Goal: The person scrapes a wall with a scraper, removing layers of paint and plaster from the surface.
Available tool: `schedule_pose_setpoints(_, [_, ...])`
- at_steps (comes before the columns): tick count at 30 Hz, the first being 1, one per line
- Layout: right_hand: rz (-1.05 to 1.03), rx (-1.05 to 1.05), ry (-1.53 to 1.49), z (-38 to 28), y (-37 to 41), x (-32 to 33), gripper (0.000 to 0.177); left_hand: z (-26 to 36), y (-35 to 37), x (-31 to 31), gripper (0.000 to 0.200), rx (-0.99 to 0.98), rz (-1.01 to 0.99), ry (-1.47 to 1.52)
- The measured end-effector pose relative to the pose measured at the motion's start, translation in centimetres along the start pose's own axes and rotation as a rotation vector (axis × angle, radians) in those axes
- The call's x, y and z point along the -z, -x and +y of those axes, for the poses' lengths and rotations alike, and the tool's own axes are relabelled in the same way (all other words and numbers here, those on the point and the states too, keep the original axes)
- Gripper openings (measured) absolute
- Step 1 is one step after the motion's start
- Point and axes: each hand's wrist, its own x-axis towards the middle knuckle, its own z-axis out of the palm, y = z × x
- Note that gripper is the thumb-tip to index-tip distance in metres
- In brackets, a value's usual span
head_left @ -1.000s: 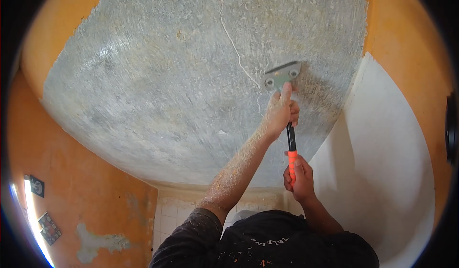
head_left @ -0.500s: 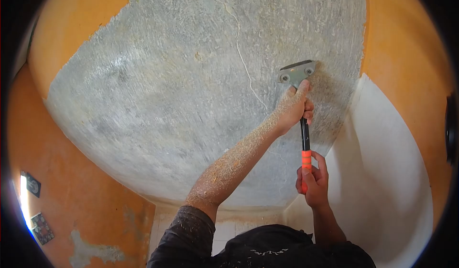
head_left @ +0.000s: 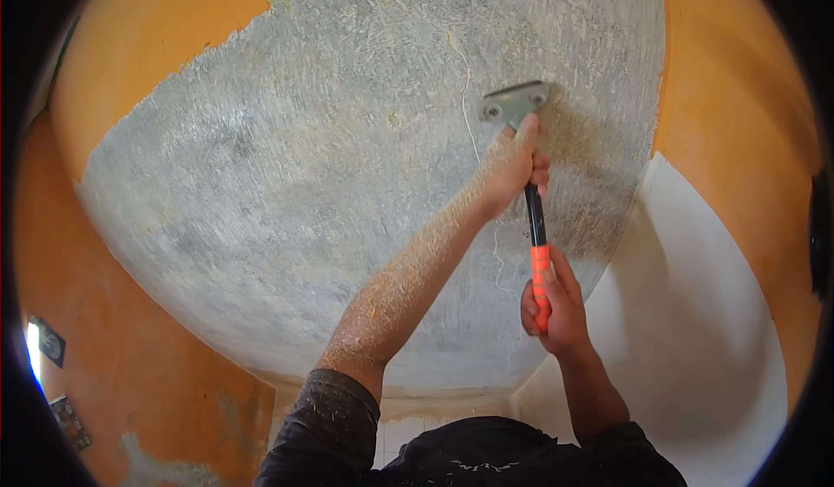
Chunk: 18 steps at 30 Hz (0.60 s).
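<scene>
A long-handled wall scraper (head_left: 535,218) is held by both my hands against a grey stripped wall (head_left: 287,192). My left hand (head_left: 511,167) wraps round the shaft just below the wide metal head (head_left: 518,102), its thumb lying along the neck. Lower down, my right hand (head_left: 565,311) grips the orange handle end. The blade seems to lie at the grey surface, beside a thin pale crack line; exact contact cannot be made out. Pale shavings cover my left forearm (head_left: 408,283) and sleeve.
Orange paint (head_left: 200,18) borders the grey area at upper left and along the right. A white wall (head_left: 695,313) curves at lower right. Dark square items (head_left: 50,344) hang at the far left. White tiles (head_left: 400,439) show below.
Both hands and the scraper have moved up and a little left across the grey wall. The grip is the same. The view has shifted slightly.
</scene>
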Motion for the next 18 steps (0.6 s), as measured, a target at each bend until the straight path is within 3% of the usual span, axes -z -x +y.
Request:
schedule_pose_setpoints(5, [0.004, 0.062, 0.084, -3.8, -2.0, -3.0, 0.05, 4.5, -1.8, 0.2, 0.042, -0.115, -0.026, 0.024])
schedule_pose_setpoints(12, [0.087, 0.061, 0.131, -2.1, -1.4, -4.4, 0.051, 3.4, -0.4, 1.1, 0.041, -0.075, -0.027, 0.04])
schedule_pose_setpoints(18, [0.132, 0.168, 0.249, -4.7, -2.9, -6.0, 0.052, 6.3, -2.1, 0.9, 0.038, -0.178, -0.061, 0.059])
